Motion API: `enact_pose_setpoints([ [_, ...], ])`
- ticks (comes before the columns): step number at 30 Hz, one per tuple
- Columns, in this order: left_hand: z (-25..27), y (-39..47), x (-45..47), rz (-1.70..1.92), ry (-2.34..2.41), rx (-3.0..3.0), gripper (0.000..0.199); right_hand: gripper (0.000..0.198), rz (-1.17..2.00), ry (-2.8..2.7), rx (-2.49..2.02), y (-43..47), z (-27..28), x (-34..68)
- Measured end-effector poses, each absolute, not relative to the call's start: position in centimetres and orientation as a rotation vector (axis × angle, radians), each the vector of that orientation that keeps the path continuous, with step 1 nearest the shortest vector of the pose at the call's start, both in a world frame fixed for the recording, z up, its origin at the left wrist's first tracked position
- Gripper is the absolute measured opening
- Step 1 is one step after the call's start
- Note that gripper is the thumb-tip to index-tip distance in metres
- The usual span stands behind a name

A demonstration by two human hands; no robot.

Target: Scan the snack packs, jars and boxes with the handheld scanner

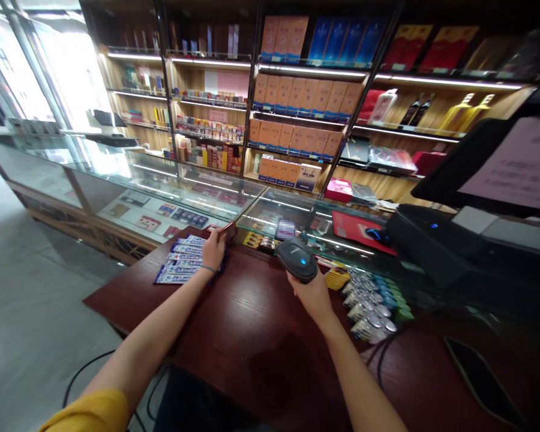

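Note:
My right hand (312, 294) is wrapped round a black handheld barcode scanner (297, 258), whose small blue light is lit; its head tilts toward the glass counter. My left hand (213, 251) is closed on a small, flat dark red box (227, 230) at the far edge of the brown table (238, 300). Just left of that hand lies a row of blue-and-white packets (180, 263), partly hidden behind it. Several silver-topped cans (371, 306) and yellow striped packs (335, 276) stand right of the scanner.
A glass display counter (198, 186) runs along the table's far side. A black monitor (459, 168) and black machine (418, 246) rise at the right. A phone (483, 381) lies on the right of the tabletop. Dark cables hang at lower left. Shelves hold boxes and bottles behind.

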State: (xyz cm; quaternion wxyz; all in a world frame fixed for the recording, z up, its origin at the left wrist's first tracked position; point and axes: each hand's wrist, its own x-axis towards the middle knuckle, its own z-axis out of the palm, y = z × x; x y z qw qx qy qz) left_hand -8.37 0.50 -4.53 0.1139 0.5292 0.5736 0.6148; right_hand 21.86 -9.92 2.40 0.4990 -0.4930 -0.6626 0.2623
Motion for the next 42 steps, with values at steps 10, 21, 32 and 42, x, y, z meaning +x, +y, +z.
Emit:
enact_pose_setpoints([
  [10,-6.9,-2.2,-1.1,1.816,0.736,0.390,0.015,0.047,0.684,-1.691,-1.247,-10.5,3.2,21.5],
  [21,-7.1,-2.2,-1.8,1.788,0.713,0.429,0.016,0.043,0.554,-2.077,-1.605,-10.8,3.5,20.4],
  [32,-7.3,-2.1,-1.8,1.825,0.684,0.416,0.018,0.040,0.612,-1.937,-1.492,-10.7,4.3,21.6],
  [42,-3.6,-1.3,1.0,1.846,0.781,0.822,0.049,0.047,0.586,-1.640,-1.274,-9.6,6.1,26.7],
])
